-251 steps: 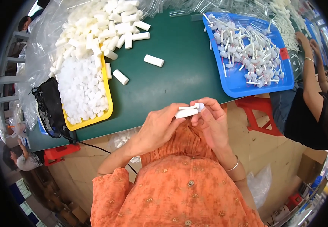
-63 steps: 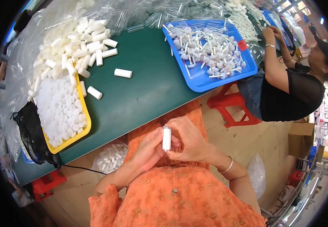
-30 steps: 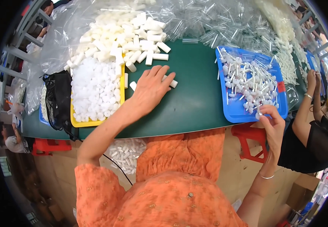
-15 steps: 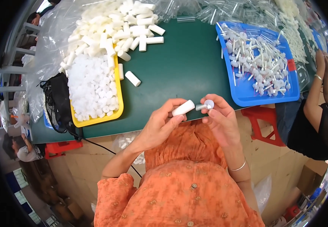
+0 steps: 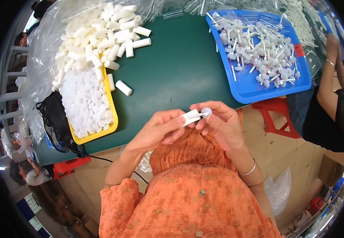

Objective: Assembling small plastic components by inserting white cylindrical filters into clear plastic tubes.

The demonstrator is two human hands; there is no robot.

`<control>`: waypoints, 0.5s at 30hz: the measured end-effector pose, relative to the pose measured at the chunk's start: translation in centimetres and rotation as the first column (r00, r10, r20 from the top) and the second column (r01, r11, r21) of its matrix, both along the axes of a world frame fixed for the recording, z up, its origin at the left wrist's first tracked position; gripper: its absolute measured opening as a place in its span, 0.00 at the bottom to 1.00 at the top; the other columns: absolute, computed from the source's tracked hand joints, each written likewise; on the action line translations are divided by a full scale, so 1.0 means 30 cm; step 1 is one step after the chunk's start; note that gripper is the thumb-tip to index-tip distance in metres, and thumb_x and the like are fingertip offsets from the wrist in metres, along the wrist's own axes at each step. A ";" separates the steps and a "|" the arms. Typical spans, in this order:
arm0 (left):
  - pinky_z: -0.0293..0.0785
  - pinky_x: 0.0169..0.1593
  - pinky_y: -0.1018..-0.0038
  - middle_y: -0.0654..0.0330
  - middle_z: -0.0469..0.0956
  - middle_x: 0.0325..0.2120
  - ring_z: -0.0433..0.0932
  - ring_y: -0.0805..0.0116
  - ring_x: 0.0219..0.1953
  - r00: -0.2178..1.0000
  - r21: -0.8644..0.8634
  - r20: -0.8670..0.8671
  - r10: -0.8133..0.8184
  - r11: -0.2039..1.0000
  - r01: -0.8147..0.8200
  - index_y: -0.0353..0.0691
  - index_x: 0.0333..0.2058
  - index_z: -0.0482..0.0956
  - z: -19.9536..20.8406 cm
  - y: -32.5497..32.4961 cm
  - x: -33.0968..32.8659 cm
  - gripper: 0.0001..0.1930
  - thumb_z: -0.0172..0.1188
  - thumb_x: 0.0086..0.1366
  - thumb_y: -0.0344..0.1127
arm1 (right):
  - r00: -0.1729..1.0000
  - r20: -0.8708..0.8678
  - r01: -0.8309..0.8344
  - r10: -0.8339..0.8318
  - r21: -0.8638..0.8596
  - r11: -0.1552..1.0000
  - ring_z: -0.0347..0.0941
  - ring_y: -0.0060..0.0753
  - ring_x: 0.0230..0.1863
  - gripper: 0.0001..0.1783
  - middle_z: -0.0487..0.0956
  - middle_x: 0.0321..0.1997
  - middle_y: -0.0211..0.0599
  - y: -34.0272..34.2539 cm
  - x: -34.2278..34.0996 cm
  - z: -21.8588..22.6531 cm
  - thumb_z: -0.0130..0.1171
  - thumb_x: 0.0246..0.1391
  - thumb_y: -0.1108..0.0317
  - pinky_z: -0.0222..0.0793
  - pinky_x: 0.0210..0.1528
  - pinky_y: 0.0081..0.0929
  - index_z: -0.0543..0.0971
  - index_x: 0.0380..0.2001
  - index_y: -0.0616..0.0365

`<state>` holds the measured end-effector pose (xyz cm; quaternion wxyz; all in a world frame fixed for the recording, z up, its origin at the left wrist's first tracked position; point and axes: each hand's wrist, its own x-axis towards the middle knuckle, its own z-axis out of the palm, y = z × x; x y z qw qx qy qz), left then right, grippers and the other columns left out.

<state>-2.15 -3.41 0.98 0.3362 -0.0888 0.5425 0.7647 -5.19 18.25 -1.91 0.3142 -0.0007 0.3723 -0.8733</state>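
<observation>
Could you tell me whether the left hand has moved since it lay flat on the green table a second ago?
Yes. The left hand has come back off the green table toward the body and now holds a white tube at the table's near edge.

Fingers of the left hand [image 5: 160, 129] are covering most of the white tube [image 5: 190, 117]. At 9 o'clock, the yellow tray [image 5: 112, 119] is hiding under white caps. At 2 o'clock, a co-worker's arm [image 5: 332, 59] is running off into the rim.
</observation>
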 end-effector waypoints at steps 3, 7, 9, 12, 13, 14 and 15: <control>0.58 0.21 0.82 0.64 0.74 0.22 0.66 0.81 0.17 0.999 0.062 0.053 0.009 0.998 -0.012 0.35 0.45 0.74 0.017 0.017 0.007 0.11 0.51 0.71 0.36 | 0.999 0.029 -0.019 0.020 -0.005 1.000 0.80 0.27 0.38 0.15 0.77 0.54 0.52 -0.005 0.003 -0.008 0.55 0.62 0.74 0.80 0.35 0.19 0.75 0.51 0.62; 0.72 0.27 0.75 0.57 0.78 0.27 0.76 0.67 0.21 0.704 -0.557 -0.704 -0.099 0.692 -0.459 0.34 0.47 0.72 -0.007 0.118 0.066 0.13 0.59 0.64 0.27 | 0.998 0.056 0.040 -0.040 0.009 0.999 0.81 0.27 0.38 0.15 0.77 0.53 0.52 -0.006 0.004 -0.040 0.54 0.62 0.74 0.80 0.36 0.19 0.75 0.51 0.62; 0.77 0.32 0.70 0.52 0.79 0.31 0.80 0.57 0.27 0.606 -0.614 -0.749 -0.267 0.622 -0.485 0.34 0.47 0.73 -0.020 0.100 0.066 0.18 0.63 0.57 0.21 | 0.998 0.046 0.050 -0.051 0.014 0.999 0.80 0.29 0.39 0.14 0.77 0.53 0.52 -0.006 0.009 -0.039 0.54 0.62 0.74 0.80 0.37 0.20 0.75 0.51 0.62; 0.77 0.32 0.70 0.51 0.80 0.33 0.80 0.55 0.29 0.574 -0.616 -0.762 -0.302 0.613 -0.496 0.35 0.46 0.74 -0.027 0.078 0.067 0.18 0.63 0.56 0.20 | 0.999 0.043 0.019 -0.019 -0.012 1.000 0.80 0.31 0.42 0.13 0.77 0.53 0.51 -0.001 0.008 -0.031 0.55 0.61 0.75 0.80 0.40 0.22 0.75 0.49 0.63; 0.77 0.32 0.70 0.51 0.80 0.33 0.81 0.55 0.30 0.577 -0.628 -0.751 -0.322 0.619 -0.471 0.34 0.46 0.74 -0.024 0.066 0.067 0.17 0.62 0.56 0.20 | 0.999 0.043 0.018 -0.017 -0.010 1.000 0.80 0.31 0.42 0.13 0.77 0.53 0.51 0.002 0.007 -0.029 0.55 0.61 0.75 0.80 0.40 0.22 0.75 0.49 0.63; 0.77 0.32 0.69 0.51 0.80 0.33 0.81 0.55 0.31 0.580 -0.639 -0.740 -0.341 0.626 -0.447 0.34 0.45 0.74 -0.022 0.060 0.067 0.17 0.62 0.56 0.19 | 1.000 0.006 -0.010 0.010 0.019 1.000 0.80 0.32 0.43 0.13 0.77 0.53 0.51 0.006 0.006 -0.027 0.56 0.61 0.75 0.80 0.42 0.22 0.75 0.49 0.64; 0.77 0.32 0.69 0.51 0.80 0.33 0.81 0.55 0.31 0.580 -0.638 -0.740 -0.339 0.627 -0.448 0.34 0.45 0.74 -0.022 0.059 0.068 0.17 0.62 0.56 0.19 | 0.999 -0.029 -0.036 0.037 0.050 0.998 0.80 0.32 0.44 0.13 0.77 0.53 0.51 0.008 0.006 -0.025 0.56 0.60 0.76 0.80 0.43 0.23 0.75 0.48 0.65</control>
